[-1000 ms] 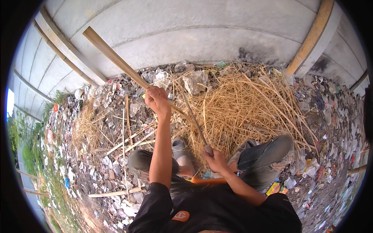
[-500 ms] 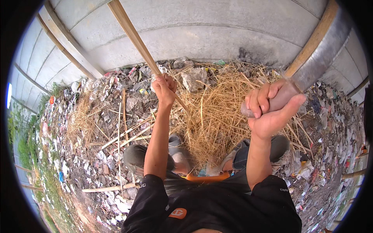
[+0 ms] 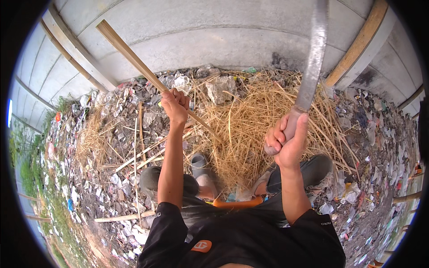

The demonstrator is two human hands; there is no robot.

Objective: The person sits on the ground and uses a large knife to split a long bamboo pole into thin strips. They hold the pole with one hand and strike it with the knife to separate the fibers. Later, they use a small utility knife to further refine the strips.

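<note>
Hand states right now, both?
Left hand: closed, holding a split wooden stick.
Right hand: closed, holding a curved metal blade by its handle.

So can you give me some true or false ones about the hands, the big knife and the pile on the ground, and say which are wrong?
1. The left hand grips a long wooden strip. True.
2. The right hand is empty. False: it grips a machete.
3. The machete is touching the wooden strip. False: it points upward, apart from the strip.
4. A pile of straw-coloured shavings lies in front of a wall. True.
5. The wall is bright red. False: it is grey.
</note>
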